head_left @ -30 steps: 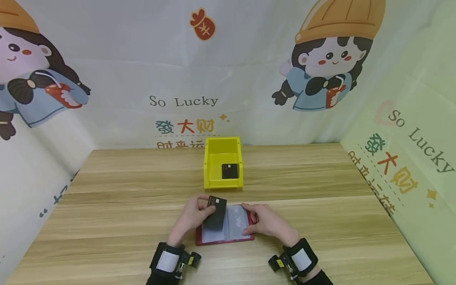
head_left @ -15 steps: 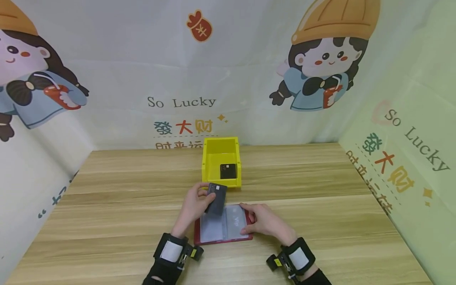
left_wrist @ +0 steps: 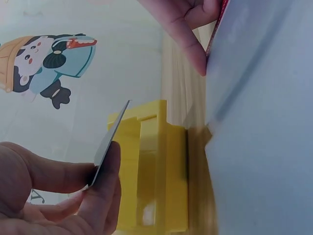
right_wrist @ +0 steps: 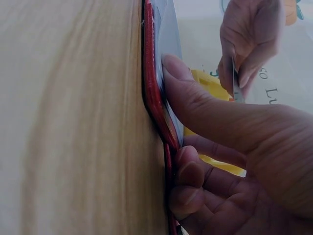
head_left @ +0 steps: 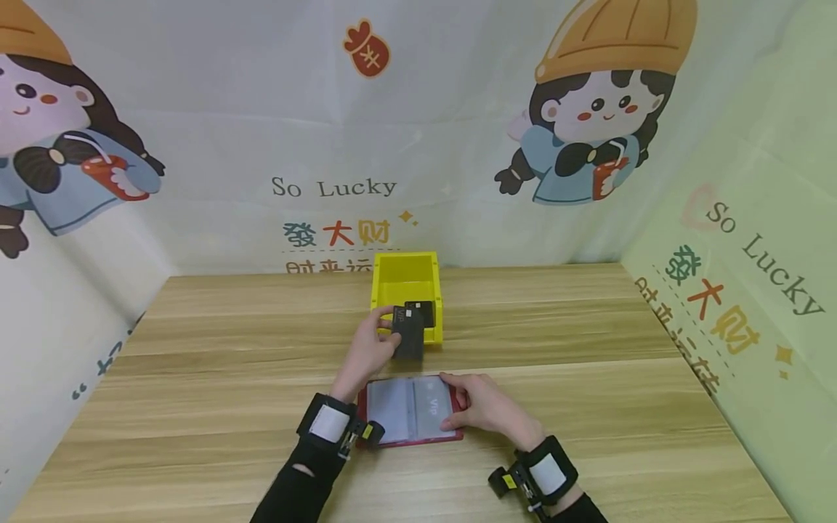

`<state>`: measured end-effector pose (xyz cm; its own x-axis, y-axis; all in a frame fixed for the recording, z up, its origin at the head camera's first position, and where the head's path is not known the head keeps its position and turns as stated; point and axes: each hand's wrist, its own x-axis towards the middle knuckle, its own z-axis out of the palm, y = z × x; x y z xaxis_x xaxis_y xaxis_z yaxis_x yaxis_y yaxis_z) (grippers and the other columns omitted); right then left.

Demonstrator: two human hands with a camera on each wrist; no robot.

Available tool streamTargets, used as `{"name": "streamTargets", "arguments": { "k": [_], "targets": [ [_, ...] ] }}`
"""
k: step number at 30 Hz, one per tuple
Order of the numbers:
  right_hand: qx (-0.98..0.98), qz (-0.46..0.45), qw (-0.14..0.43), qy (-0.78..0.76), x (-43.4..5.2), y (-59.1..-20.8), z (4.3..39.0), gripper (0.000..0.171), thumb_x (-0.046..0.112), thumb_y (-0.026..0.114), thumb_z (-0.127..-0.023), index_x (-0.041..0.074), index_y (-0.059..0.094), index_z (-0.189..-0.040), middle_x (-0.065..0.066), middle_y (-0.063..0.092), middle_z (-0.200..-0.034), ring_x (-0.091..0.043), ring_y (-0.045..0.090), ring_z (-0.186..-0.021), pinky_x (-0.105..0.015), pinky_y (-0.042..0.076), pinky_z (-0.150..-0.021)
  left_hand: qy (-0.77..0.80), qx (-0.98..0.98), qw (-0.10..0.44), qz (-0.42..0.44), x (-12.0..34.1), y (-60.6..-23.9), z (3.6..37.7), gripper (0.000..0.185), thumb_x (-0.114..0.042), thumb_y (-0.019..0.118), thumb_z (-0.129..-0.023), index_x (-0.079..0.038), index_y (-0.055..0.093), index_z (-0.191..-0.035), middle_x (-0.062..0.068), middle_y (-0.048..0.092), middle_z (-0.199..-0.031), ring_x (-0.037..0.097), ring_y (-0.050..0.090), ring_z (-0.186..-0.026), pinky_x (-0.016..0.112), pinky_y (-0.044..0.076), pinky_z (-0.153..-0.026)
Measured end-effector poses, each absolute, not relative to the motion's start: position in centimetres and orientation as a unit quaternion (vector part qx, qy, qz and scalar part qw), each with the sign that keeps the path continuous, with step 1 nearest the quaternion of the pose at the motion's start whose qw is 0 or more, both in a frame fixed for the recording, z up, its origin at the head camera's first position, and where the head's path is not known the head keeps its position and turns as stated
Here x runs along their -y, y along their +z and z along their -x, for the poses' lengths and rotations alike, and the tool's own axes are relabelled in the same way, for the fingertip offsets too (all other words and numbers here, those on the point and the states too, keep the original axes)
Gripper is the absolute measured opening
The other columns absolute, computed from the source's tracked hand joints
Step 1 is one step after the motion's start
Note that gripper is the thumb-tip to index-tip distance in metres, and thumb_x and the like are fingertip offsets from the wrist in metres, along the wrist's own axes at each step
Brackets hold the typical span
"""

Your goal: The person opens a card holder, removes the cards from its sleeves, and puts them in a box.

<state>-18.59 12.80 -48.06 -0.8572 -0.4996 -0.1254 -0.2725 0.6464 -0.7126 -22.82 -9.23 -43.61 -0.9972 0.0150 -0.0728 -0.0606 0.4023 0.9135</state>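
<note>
My left hand (head_left: 368, 354) pinches a black card (head_left: 408, 335) between thumb and fingers at the front of the yellow bin (head_left: 407, 270). Edge-on, the same card (left_wrist: 110, 139) shows in the left wrist view, with the bin's front lip beyond it. A second black card (head_left: 428, 311) lies inside the bin, partly covered by the held one. On the table a red card holder (head_left: 391, 412) lies spread, with clear sleeves showing. My right hand (head_left: 487, 407) grips its right edge; in the right wrist view the thumb presses the sleeves and the fingers curl at the red cover (right_wrist: 155, 93).
The wooden table (head_left: 229, 363) reaches back to a printed cloth backdrop (head_left: 458, 145), which also rises at both sides. The bin stands near the table's back edge, just beyond the card holder.
My left hand has carried the black card up and away from the card holder's left side to the bin's front. The right hand keeps its hold on the card holder.
</note>
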Motion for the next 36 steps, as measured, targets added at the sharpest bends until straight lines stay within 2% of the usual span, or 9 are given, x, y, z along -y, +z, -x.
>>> {"name": "streamTargets", "arguments": {
  "k": [4,12,16,20,25,29,36],
  "targets": [
    [-0.894,0.216,0.156,-0.36,-12.8,-48.1,18.6,0.079,0.015,0.092,-0.081,-0.006,0.055,-0.147,0.0,0.047,-0.079,-0.013,0.044,-0.074,-0.022,0.031,-0.062,0.539,-0.842,0.003,0.01,8.5,-43.4,23.6,0.052,0.003,0.062,-0.099,0.001,0.05,-0.149,0.027,0.062,-0.122,0.034,0.067,-0.097,0.03,0.053,-0.074],
    [-0.895,0.217,0.161,-0.355,-12.8,-48.2,18.7,0.079,0.016,0.091,-0.082,-0.005,0.054,-0.148,-0.001,0.047,-0.081,-0.014,0.045,-0.075,-0.022,0.031,-0.063,0.526,-0.847,-0.071,0.009,7.4,-43.1,25.3,0.045,0.004,0.063,-0.096,0.0,0.055,-0.14,0.025,0.067,-0.113,0.037,0.071,-0.091,0.033,0.054,-0.07],
    [-0.895,0.217,0.161,-0.356,-12.8,-48.3,18.7,0.079,0.015,0.091,-0.081,-0.006,0.054,-0.148,-0.001,0.048,-0.081,-0.015,0.045,-0.076,-0.022,0.031,-0.063,0.507,-0.856,-0.101,0.01,6.8,-43.2,26.1,0.033,0.004,0.064,-0.095,0.003,0.065,-0.128,0.025,0.07,-0.111,0.037,0.072,-0.093,0.041,0.06,-0.078],
    [-0.895,0.221,0.158,-0.354,-12.8,-48.2,18.7,0.079,0.015,0.092,-0.081,-0.006,0.054,-0.148,0.0,0.048,-0.08,-0.014,0.044,-0.074,-0.022,0.031,-0.062,0.48,-0.87,-0.114,0.012,6.2,-43.8,27.0,0.021,0.003,0.065,-0.097,0.004,0.074,-0.116,0.022,0.074,-0.111,0.035,0.072,-0.095,0.046,0.06,-0.085],
    [-0.895,0.226,0.158,-0.352,-12.7,-48.2,18.7,0.079,0.015,0.092,-0.081,-0.007,0.055,-0.147,0.0,0.048,-0.077,-0.012,0.044,-0.071,-0.021,0.031,-0.06,0.451,-0.884,-0.122,0.005,5.7,-44.6,28.0,0.018,0.004,0.067,-0.095,0.007,0.077,-0.111,0.023,0.077,-0.108,0.037,0.073,-0.095,0.046,0.059,-0.083],
    [-0.894,0.222,0.161,-0.354,-12.7,-48.2,18.6,0.079,0.014,0.091,-0.081,-0.006,0.055,-0.148,0.0,0.047,-0.078,-0.013,0.044,-0.072,-0.022,0.031,-0.061,0.419,-0.9,-0.118,-0.001,5.6,-45.0,28.4,0.019,0.005,0.068,-0.093,0.008,0.077,-0.109,0.023,0.078,-0.104,0.038,0.073,-0.098,0.048,0.058,-0.087],
    [-0.895,0.214,0.167,-0.355,-12.7,-48.1,18.7,0.078,0.015,0.091,-0.082,-0.004,0.054,-0.149,0.0,0.048,-0.081,-0.014,0.045,-0.075,-0.022,0.031,-0.063,0.397,-0.913,-0.098,-0.012,5.4,-45.0,28.9,0.021,0.005,0.066,-0.094,0.007,0.078,-0.111,0.023,0.078,-0.108,0.039,0.073,-0.103,0.05,0.058,-0.092]
  ]
}}
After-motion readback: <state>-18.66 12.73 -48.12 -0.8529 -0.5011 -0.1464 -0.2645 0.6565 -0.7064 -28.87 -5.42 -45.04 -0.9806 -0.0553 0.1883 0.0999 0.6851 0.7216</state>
